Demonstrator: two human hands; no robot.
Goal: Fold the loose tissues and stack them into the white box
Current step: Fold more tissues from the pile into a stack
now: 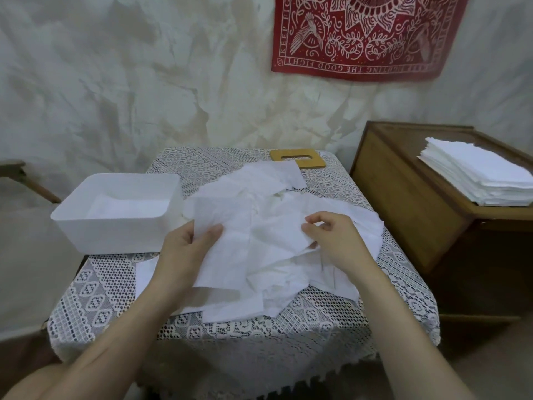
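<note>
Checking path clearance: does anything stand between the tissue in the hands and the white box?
Nothing visible does. The left hand grips the tissue right beside the open-topped white box.

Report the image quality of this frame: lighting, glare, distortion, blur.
Head view: soft, dim, even light, no hard shadows; the white box interior washes out, hiding detail inside; wide-angle bending bows the wooden cabinet and table edges; the loose tissues and both hands, left hand, right hand, look slightly soft.

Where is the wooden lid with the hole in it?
In the head view, the wooden lid lies flat at the far edge of the lace-covered table, right of centre, just behind the pile of loose tissues, which covers its near edge.
</note>
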